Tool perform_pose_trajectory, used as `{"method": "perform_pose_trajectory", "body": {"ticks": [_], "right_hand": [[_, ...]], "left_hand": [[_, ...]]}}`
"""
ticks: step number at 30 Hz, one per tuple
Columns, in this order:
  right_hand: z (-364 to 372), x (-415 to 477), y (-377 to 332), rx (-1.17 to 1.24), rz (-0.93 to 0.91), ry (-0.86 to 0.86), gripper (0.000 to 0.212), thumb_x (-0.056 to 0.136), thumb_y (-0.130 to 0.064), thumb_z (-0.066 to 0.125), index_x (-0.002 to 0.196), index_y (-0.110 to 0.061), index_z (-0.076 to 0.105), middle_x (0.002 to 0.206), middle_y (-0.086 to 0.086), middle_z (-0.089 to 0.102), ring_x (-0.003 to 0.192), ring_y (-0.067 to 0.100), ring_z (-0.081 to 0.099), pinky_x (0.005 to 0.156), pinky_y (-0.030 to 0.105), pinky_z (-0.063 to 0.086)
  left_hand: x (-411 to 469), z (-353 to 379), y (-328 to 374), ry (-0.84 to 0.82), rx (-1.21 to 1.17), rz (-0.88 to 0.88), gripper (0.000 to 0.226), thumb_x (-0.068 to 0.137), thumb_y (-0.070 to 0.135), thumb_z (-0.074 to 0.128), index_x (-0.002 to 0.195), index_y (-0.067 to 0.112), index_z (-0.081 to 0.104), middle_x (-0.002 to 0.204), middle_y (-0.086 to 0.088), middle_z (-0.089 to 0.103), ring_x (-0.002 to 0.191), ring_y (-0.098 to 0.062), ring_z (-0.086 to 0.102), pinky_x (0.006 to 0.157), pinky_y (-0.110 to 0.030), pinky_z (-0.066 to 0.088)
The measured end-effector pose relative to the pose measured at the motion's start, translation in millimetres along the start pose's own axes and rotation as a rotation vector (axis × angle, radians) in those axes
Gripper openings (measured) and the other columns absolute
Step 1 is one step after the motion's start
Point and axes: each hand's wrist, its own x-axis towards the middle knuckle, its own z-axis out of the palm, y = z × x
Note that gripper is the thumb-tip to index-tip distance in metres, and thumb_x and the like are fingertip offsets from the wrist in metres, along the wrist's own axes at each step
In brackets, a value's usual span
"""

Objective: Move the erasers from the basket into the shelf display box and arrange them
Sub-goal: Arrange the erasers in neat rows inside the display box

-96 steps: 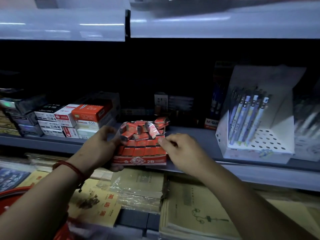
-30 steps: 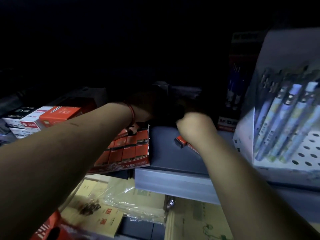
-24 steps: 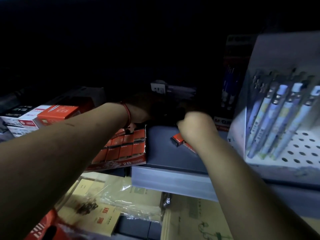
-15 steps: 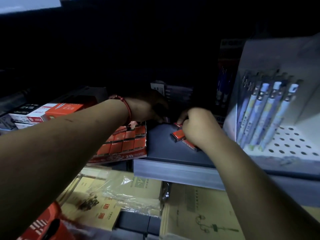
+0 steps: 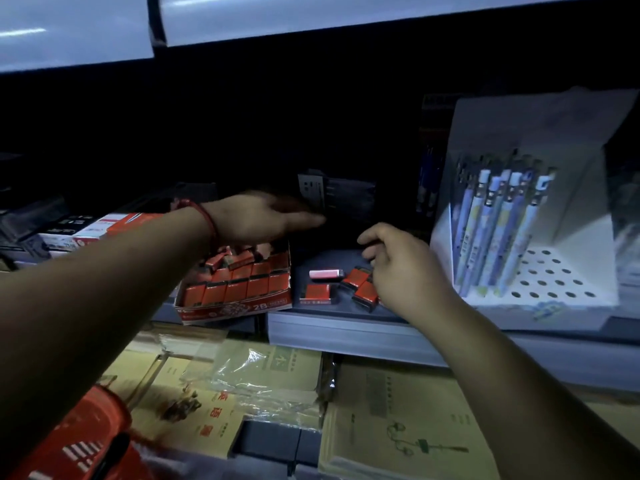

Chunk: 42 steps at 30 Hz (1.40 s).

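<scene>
The red display box [image 5: 239, 308] marked 2B sits at the shelf's front edge, tilted, with rows of red erasers [image 5: 242, 284] inside and a few lying loose on top. Several loose erasers [image 5: 320, 292] lie on the grey shelf [image 5: 346, 327] just right of the box, one showing a pale side. My left hand [image 5: 263, 220] hovers over the back of the box with fingers stretched to the right, holding nothing. Just above the loose erasers is my right hand [image 5: 398, 263], its fingers loosely curled and nothing visible in them. The red basket [image 5: 79, 445] is at the lower left.
A white display stand of pens [image 5: 519, 237] stands right of the loose erasers. Small red and white boxes [image 5: 104, 226] are stacked at the left. A dark box [image 5: 336, 199] sits at the back. Notebooks [image 5: 398, 427] fill the shelf below.
Both hands have come back from the dark rear of the shelf. My right hand has lifted off the loose erasers, leaving several uncovered beside the box.
</scene>
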Motion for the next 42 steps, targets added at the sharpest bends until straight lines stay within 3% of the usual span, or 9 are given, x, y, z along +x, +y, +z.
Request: {"method": "perform_pose_trajectory", "body": {"ticks": [3,6,13,21,24,28,33,36,42], "right_hand": [[2,1,2,0.074,0.041,0.07,0.042,0.093,0.001,0.035,0.122,-0.018,0.058,0.101,-0.003,0.063,0.092,0.015,0.059,0.077,0.034,0.054],[3,3,2,0.089,0.061,0.087,0.037,0.096,-0.002,0.035,0.122,-0.017,0.057,0.1,-0.004,0.063,0.093,0.016,0.061,0.081,0.038,0.055],[5,7,3,0.069,0.057,0.084,0.037,0.095,-0.003,0.034,0.12,-0.014,0.058,0.099,-0.001,0.065,0.092,0.018,0.061,0.08,0.036,0.054],[6,6,5,0.06,0.026,0.083,0.034,0.097,-0.003,0.035,0.121,-0.013,0.057,0.101,0.002,0.065,0.088,0.015,0.059,0.072,0.029,0.049],[7,7,5,0.048,0.023,0.081,0.032,0.099,-0.006,0.036,0.122,-0.014,0.057,0.104,0.003,0.065,0.087,0.016,0.059,0.07,0.029,0.048],[6,6,5,0.035,0.012,0.065,0.033,0.099,-0.005,0.036,0.124,-0.014,0.056,0.105,0.003,0.064,0.087,0.015,0.058,0.07,0.029,0.048],[5,4,6,0.052,-0.011,0.038,0.035,0.098,-0.004,0.035,0.123,-0.015,0.057,0.106,0.001,0.063,0.09,0.012,0.056,0.065,0.019,0.042],[4,3,6,0.096,-0.019,0.021,0.039,0.097,-0.002,0.033,0.122,-0.018,0.058,0.106,0.0,0.063,0.093,0.011,0.058,0.067,0.017,0.044],[2,0,4,0.106,-0.052,0.059,0.039,0.099,-0.001,0.033,0.119,-0.022,0.06,0.106,-0.002,0.065,0.093,0.009,0.059,0.073,0.022,0.048]], "left_hand": [[11,8,-11,0.172,0.083,-0.104,0.025,0.105,0.027,0.047,0.115,0.013,0.066,0.073,-0.003,0.059,0.055,-0.012,0.049,0.037,-0.013,0.036],[19,8,-8,0.258,0.072,-0.031,0.02,0.1,0.016,0.056,0.115,0.01,0.069,0.089,-0.006,0.064,0.062,-0.012,0.056,0.037,-0.007,0.034],[21,1,-7,-0.138,-0.078,-0.38,0.031,0.105,0.041,0.043,0.097,0.018,0.063,0.097,-0.004,0.065,0.078,-0.022,0.062,0.068,-0.031,0.049],[31,12,2,-0.077,-0.026,-0.394,0.034,0.106,0.037,0.042,0.084,0.017,0.057,0.081,-0.003,0.058,0.065,-0.019,0.054,0.06,-0.028,0.044],[40,26,16,-0.154,0.169,-0.351,0.026,0.106,0.013,0.04,0.108,0.003,0.065,0.107,-0.016,0.066,0.087,-0.028,0.062,0.068,-0.03,0.048],[41,33,31,-0.002,0.334,-0.253,0.033,0.106,0.016,0.038,0.133,0.01,0.056,0.132,-0.009,0.059,0.12,-0.027,0.057,0.098,-0.033,0.045],[46,29,25,-0.16,0.348,-0.118,0.018,0.101,0.014,0.054,0.11,0.002,0.064,0.099,-0.011,0.064,0.086,-0.024,0.058,0.081,-0.035,0.048],[45,20,26,-0.209,0.383,0.076,0.037,0.091,0.025,0.071,0.126,0.018,0.063,0.114,-0.001,0.068,0.1,-0.019,0.063,0.093,-0.034,0.052],[22,22,25,-0.196,0.081,0.283,0.044,0.088,-0.014,0.061,0.127,0.008,0.063,0.118,-0.008,0.071,0.108,-0.018,0.068,0.092,-0.022,0.054]]}}
